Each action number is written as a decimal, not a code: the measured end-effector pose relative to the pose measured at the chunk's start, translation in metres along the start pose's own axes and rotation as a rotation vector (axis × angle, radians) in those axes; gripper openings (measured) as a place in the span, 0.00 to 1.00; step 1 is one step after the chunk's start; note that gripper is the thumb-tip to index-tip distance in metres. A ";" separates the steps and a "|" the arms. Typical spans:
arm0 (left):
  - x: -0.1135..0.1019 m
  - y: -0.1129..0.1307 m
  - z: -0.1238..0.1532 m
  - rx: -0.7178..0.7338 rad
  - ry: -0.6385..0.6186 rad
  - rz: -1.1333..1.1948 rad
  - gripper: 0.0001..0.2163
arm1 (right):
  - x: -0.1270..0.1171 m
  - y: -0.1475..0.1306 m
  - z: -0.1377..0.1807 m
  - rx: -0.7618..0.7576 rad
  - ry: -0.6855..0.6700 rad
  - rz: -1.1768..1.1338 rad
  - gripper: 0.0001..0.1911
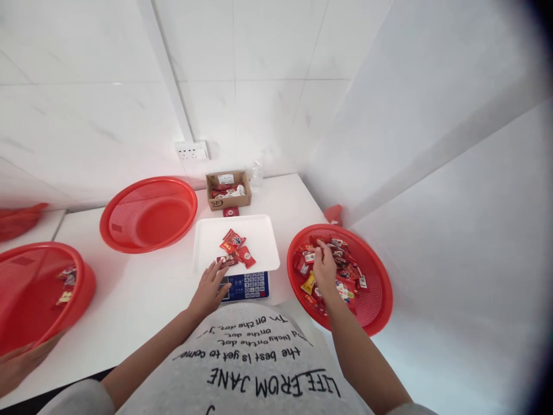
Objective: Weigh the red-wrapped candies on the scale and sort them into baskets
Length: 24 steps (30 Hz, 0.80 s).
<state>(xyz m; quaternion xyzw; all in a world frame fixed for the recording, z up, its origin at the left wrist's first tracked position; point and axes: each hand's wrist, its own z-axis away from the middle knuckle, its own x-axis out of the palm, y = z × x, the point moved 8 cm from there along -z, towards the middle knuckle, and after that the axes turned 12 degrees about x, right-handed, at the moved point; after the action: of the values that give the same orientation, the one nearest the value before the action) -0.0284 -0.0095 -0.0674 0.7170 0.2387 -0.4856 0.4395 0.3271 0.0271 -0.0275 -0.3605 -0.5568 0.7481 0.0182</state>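
A scale [247,285] with a blue keypad carries a white tray [259,230] holding a few red candy packets [235,248]. My left hand [210,288] rests at the tray's front left edge, fingers spread, fingertips touching a dark red packet [228,260]. My right hand [324,266] reaches into a red mesh basket [380,300] full of wrapped sweets [341,276], fingers curled down among them; what they hold is hidden.
An empty red basket [149,213] sits at the back left, and another red basket [38,294] with a few sweets at the far left. A small cardboard box [228,190] and a clear bottle [256,173] stand by the wall. Another person's hand [17,363] shows at the lower left.
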 end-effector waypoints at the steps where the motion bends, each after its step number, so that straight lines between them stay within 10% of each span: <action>1: 0.002 0.000 0.000 0.006 -0.002 0.000 0.21 | 0.011 -0.010 0.005 0.013 -0.052 -0.079 0.26; 8: 0.004 0.000 0.004 0.028 -0.005 -0.025 0.21 | 0.126 -0.039 0.043 0.149 -0.535 -0.196 0.24; 24: 0.005 -0.001 -0.012 0.007 -0.137 -0.012 0.23 | 0.145 -0.048 0.092 -0.325 -0.693 0.202 0.23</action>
<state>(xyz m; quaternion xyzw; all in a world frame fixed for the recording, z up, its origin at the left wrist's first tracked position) -0.0210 0.0013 -0.0701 0.6822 0.2104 -0.5371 0.4493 0.1507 0.0318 -0.0515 -0.1380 -0.6028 0.7256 -0.3018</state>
